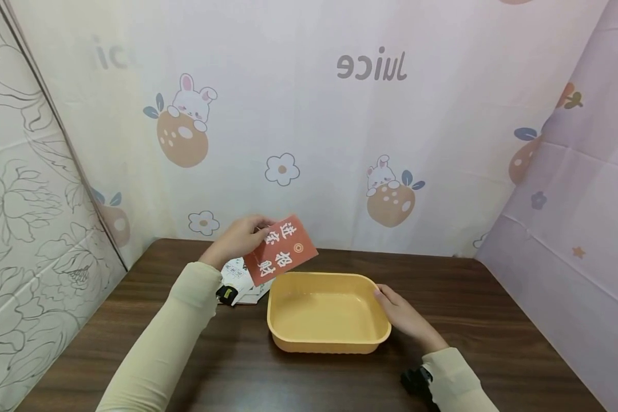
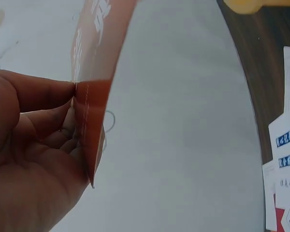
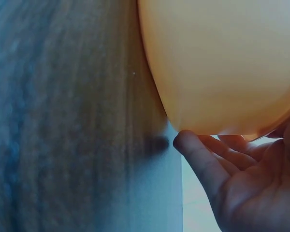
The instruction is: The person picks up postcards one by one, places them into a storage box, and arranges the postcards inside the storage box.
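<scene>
My left hand (image 1: 242,236) pinches a flat red card (image 1: 288,243) with white Chinese characters and a small gold emblem. In the left wrist view the card (image 2: 94,116) is seen nearly edge-on, its lower edge between thumb and fingers. It is raised above the table, just behind the left back corner of a yellow plastic basin (image 1: 321,317). My right hand (image 1: 401,315) holds the basin's right side, thumb at the rim. From the right wrist view, the fingers (image 3: 208,164) lie along the outside of the basin wall (image 3: 222,72).
Several printed white cards (image 1: 237,277) lie on the dark wooden table (image 1: 237,360) beneath the left hand, left of the basin. A patterned curtain (image 1: 309,114) hangs behind the table, with more fabric on both sides. Black devices are strapped to both wrists.
</scene>
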`<state>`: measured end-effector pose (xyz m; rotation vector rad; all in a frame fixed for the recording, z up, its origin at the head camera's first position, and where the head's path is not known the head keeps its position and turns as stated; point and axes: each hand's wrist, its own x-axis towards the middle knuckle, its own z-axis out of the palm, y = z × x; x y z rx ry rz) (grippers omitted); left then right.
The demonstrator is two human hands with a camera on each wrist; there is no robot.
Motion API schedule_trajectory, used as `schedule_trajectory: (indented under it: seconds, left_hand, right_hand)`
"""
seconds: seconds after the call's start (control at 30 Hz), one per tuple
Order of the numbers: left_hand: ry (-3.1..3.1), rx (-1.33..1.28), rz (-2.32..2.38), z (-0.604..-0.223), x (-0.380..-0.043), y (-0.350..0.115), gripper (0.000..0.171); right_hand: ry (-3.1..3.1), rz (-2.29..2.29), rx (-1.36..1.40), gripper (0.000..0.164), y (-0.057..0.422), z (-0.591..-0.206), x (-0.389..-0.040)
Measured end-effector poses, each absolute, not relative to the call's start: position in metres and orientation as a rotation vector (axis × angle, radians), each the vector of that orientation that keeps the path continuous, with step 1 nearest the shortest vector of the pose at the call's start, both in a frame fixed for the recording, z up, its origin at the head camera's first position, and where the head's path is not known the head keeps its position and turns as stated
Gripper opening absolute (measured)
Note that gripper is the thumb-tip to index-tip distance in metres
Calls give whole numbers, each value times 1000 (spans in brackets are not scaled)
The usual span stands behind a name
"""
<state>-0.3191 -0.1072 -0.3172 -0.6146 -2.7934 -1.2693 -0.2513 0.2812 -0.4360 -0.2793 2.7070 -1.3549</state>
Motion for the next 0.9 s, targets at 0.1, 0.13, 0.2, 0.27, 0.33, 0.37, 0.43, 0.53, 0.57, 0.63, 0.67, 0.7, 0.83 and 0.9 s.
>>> schedule_trajectory:
  seconds: [0.1, 0.13, 0.2, 0.27, 0.33, 0.37, 0.43, 0.53, 0.57, 0.63, 0.67, 0.7, 0.83, 0.9]
  left_hand:
    - [-2791, -660, -1287, -320, -319, -100, 31]
    - [-2797, -681, -1283, -321, -318, -96, 31]
    - [-2817, -729, -1284, -324, -317, -87, 30]
    - [-2838, -793, -1279, -326, -315, -78, 30]
    - [-2863, -847, -1285, -329, -313, -67, 29]
    - [-2874, -875, -1282, -330, -313, -63, 29]
    - [-2890, -922, -1260, -333, -312, -54, 28]
    - [-2915, -984, -1224, -339, -312, -43, 27]
    - [-2927, -998, -1209, -341, -312, -40, 26]
    - [-2956, -1008, -1212, -345, -311, -34, 25]
    - [-2974, -1009, -1219, -346, -310, -31, 24]
    - [-2996, -999, -1228, -348, -310, -28, 24]
    - [-3058, -973, -1223, -354, -308, -19, 21]
    - [-3076, -974, -1201, -358, -307, -15, 20]
  right_hand:
    - [2697, -1359, -293, 55, 281, -435, -252]
    - [2696, -1363, -285, 54, 280, -434, -252]
    - [2698, -1364, -278, 54, 280, -434, -251]
    - [2701, -1362, -281, 53, 279, -433, -251]
    - [2707, -1358, -280, 53, 279, -433, -251]
    - [2709, -1357, -281, 52, 279, -432, -251]
    - [2704, -1359, -283, 52, 278, -432, -251]
    - [2699, -1360, -279, 52, 278, -431, -250]
    - [2697, -1361, -278, 52, 278, -431, -250]
    - [2699, -1358, -273, 53, 278, -431, -250]
    - [2700, -1354, -272, 53, 278, -431, -250]
    - [2702, -1351, -270, 53, 278, -431, -250]
    - [2710, -1343, -257, 53, 278, -430, -250]
    - [2714, -1337, -252, 53, 277, -430, -250]
